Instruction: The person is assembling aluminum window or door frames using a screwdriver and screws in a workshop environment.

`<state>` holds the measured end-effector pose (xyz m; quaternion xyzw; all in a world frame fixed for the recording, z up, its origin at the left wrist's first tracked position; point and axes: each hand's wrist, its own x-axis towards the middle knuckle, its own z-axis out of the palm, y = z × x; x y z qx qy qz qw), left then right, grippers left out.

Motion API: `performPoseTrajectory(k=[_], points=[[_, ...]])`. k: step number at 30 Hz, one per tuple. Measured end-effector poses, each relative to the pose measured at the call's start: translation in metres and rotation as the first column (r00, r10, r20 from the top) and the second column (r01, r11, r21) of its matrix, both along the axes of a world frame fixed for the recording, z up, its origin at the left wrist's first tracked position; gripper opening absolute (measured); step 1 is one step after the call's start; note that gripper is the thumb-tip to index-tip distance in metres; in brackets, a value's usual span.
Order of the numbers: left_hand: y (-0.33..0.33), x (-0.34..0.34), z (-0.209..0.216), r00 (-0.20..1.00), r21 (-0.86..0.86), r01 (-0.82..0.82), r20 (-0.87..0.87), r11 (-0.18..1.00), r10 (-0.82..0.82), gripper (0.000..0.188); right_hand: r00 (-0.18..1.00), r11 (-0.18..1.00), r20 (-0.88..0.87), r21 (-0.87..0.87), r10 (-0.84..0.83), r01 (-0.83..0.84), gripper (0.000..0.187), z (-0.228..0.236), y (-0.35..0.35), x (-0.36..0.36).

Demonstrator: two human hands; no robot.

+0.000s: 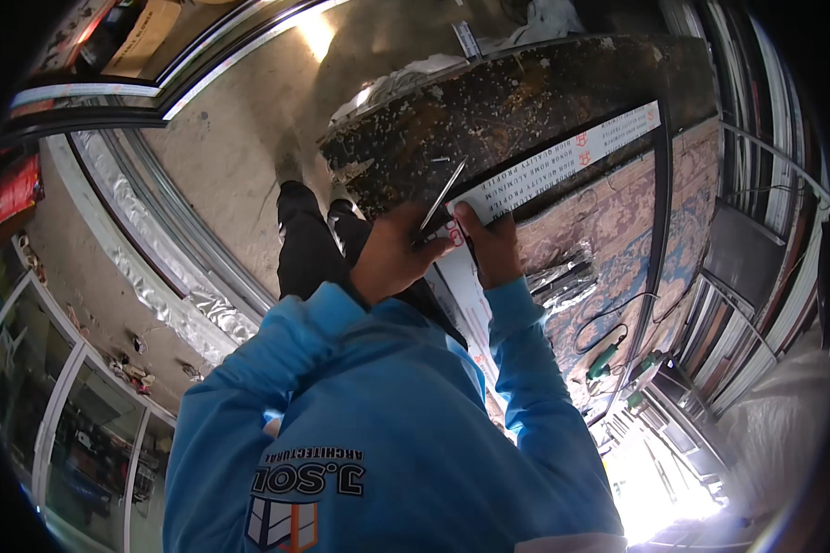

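While the left hand holds a slim metal tool in narrowed fingers, the right hand grips a film-covered frame near the centre, one limb reaching toward two o'clock over the scuffed dark surface. At four o'clock lies a green power tool; at three, crinkled clear wrapping holds dark strips.
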<state>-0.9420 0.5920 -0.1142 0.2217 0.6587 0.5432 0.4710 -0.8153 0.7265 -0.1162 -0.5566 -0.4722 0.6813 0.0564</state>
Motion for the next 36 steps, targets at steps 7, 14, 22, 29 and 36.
performPoseTrajectory(k=[7, 14, 22, 29, 36], points=[[-0.006, 0.011, -0.006, 0.977, -0.006, -0.082, 0.195, 0.997, 0.082, 0.038, 0.997, 0.997, -0.031, -0.016, 0.074, -0.074, 0.035, -0.005, -0.008, 0.02], [-0.006, -0.004, -0.009, 0.979, -0.025, 0.065, 0.195, 0.998, -0.059, 0.033, 0.998, 0.998, -0.014, 0.014, 0.068, -0.068, 0.037, -0.016, -0.004, 0.028], [-0.002, -0.02, -0.012, 0.988, 0.101, 0.155, -0.001, 0.983, -0.156, 0.032, 0.939, 0.921, -0.049, -0.221, -0.34, 0.322, 0.059, -0.007, 0.002, 0.002], [-0.013, -0.007, -0.019, 0.997, 0.052, 0.067, 0.031, 0.996, -0.069, 0.031, 0.989, 0.992, 0.08, 0.031, -0.126, 0.124, 0.068, -0.008, 0.005, -0.007], [-0.015, -0.006, -0.008, 0.962, 0.097, 0.011, 0.272, 0.995, -0.037, 0.034, 0.97, 0.623, 0.211, 0.745, 0.122, -0.24, 0.033, 0.057, 0.076, -0.029]])
